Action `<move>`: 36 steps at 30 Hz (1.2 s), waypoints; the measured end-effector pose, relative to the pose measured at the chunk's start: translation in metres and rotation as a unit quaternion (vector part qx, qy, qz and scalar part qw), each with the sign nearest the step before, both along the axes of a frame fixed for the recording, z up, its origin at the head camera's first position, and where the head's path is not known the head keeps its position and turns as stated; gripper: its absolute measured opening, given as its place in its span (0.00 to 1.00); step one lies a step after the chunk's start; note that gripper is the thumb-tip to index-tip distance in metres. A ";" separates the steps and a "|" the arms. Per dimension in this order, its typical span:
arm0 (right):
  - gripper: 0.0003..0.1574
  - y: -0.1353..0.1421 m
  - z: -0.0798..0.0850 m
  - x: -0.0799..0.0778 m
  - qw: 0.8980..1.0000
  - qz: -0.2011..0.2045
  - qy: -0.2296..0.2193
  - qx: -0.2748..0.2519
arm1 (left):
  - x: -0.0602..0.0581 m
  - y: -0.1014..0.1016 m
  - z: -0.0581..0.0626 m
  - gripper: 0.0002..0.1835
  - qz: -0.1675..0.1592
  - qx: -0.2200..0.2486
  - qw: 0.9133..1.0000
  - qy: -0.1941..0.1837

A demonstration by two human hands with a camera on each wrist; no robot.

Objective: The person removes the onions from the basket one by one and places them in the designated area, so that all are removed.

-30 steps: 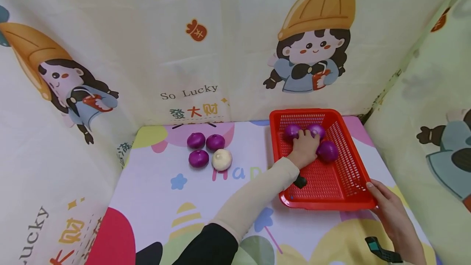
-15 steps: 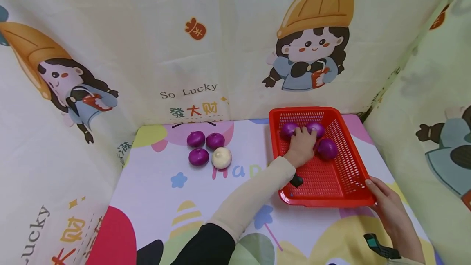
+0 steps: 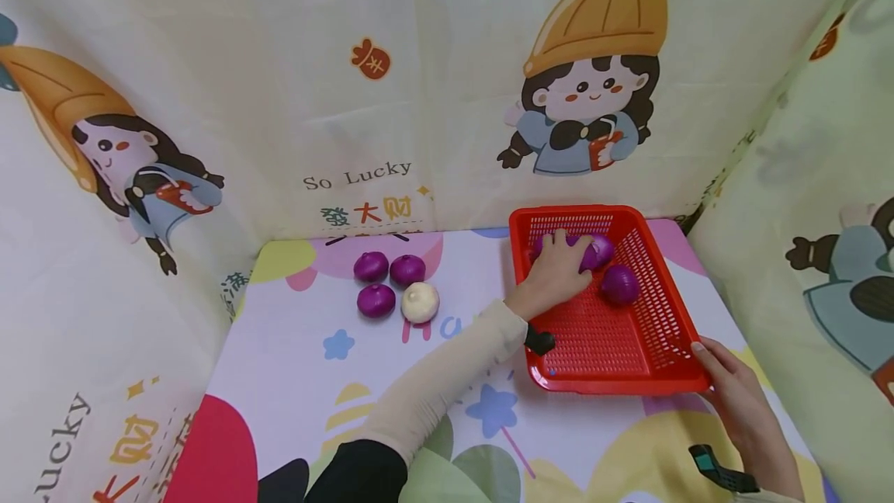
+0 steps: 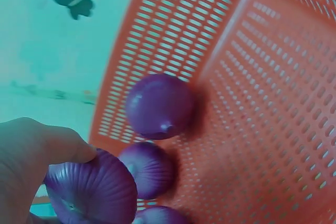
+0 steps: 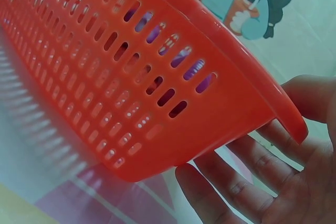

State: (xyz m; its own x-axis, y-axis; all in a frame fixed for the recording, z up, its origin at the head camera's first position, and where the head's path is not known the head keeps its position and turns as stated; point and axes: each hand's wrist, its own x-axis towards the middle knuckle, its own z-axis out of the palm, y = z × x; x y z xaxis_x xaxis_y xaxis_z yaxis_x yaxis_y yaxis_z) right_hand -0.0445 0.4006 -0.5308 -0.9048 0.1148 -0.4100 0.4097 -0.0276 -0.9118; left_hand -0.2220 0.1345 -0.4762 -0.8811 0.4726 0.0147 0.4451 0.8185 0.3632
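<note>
My left hand point(image 3: 555, 276) is over the left side of a red plastic basket point(image 3: 646, 363). Its thumb and fingers grip a purple onion point(image 4: 92, 188), largely hidden by the hand in the head view. In the left wrist view this onion sits nearer the camera than the others. Inside the basket lie a purple onion point(image 3: 620, 286) by the right wall and another purple onion point(image 3: 598, 252) near the back; a third onion point(image 4: 160, 216) shows partly at the bottom edge of the left wrist view. My right hand point(image 3: 743, 402) holds the basket's near right corner, thumb on the rim, fingers beneath.
Left of the basket, three purple onions, among them the nearest purple onion point(image 3: 376, 301), and one white onion point(image 3: 421, 303) are grouped on the patterned table cover point(image 3: 279, 363). Printed cloth walls point(image 3: 461, 99) close off the back and both sides.
My left hand has shifted left within the basket and now has an onion in its grip. My right hand stays at the corner, and the onions on the table have not moved.
</note>
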 end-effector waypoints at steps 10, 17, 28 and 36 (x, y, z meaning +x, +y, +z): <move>0.08 0.001 -0.001 0.000 1.000 -0.004 0.002 -0.001 | 0.015 -0.042 0.021 0.34 0.006 0.199 0.979 -0.048; 0.09 0.002 0.000 0.000 1.000 -0.004 0.004 -0.004 | 0.032 -0.075 0.025 0.34 -0.004 0.307 0.948 -0.086; 0.10 0.001 -0.002 0.000 1.000 0.003 -0.001 0.014 | 0.055 -0.123 0.012 0.33 0.024 0.376 0.922 -0.091; 0.14 0.000 -0.003 0.001 1.000 0.004 -0.001 0.020 | 0.078 -0.160 0.000 0.34 0.081 0.424 0.897 -0.097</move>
State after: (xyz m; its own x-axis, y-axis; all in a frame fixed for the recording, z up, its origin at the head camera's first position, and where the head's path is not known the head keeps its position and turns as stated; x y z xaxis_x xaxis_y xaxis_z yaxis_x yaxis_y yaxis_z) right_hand -0.0437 0.4007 -0.5335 -0.9048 0.1232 -0.4076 0.4121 0.0125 -0.9111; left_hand -0.1438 -0.0251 -0.4766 -0.9621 0.2301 0.1464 0.2058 0.2605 0.9433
